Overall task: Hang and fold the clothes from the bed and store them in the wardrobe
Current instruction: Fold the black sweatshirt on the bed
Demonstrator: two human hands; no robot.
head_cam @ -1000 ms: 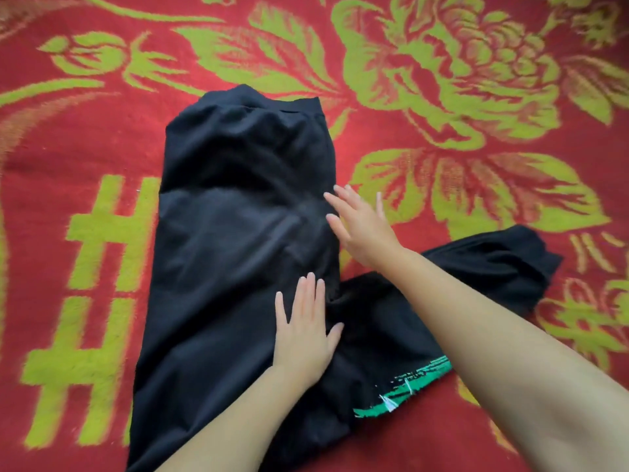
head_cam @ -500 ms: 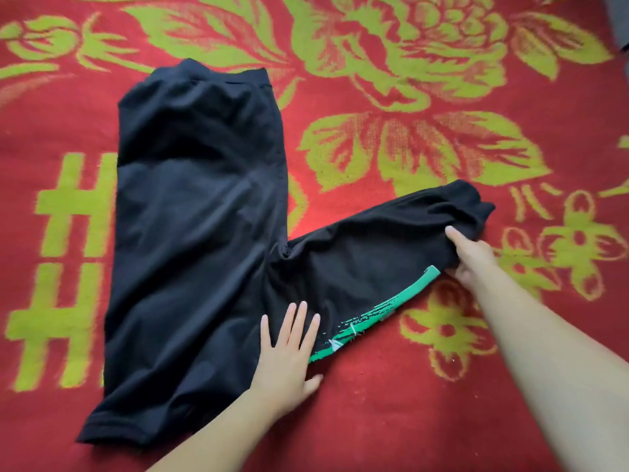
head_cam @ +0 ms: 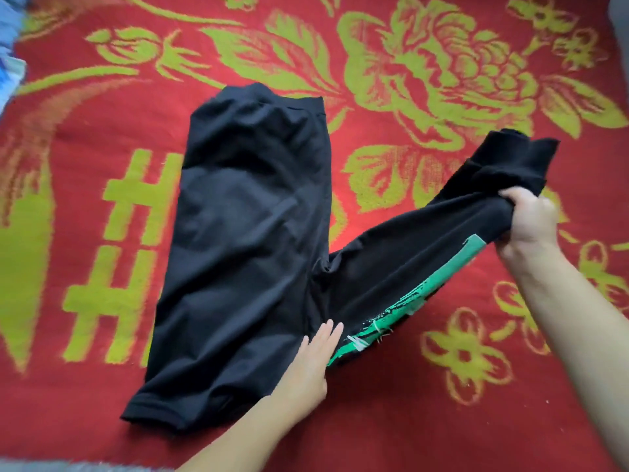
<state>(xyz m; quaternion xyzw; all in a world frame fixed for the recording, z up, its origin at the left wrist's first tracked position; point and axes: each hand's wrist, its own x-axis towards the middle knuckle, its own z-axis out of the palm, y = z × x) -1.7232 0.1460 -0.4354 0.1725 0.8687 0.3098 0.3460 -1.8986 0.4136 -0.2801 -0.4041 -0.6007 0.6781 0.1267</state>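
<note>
A black garment (head_cam: 245,240) with a green print lies on the red bedspread (head_cam: 391,413). Its long body runs from the far middle to the near left. A second part with the green stripe stretches out to the right. My left hand (head_cam: 311,362) presses flat, fingers straight, on the cloth near the green print where the two parts meet. My right hand (head_cam: 529,223) grips the far end of the right part, fingers curled round the bunched cloth, and holds it lifted off the bed.
The bedspread has yellow-green flowers and block characters. A bit of pale blue cloth (head_cam: 8,46) shows at the far left edge. A grey strip (head_cam: 68,466) lies along the near left edge.
My right hand moved from the garment's middle out to the end of its right part, closed round it and has lifted it. My left hand slid slightly toward me.
</note>
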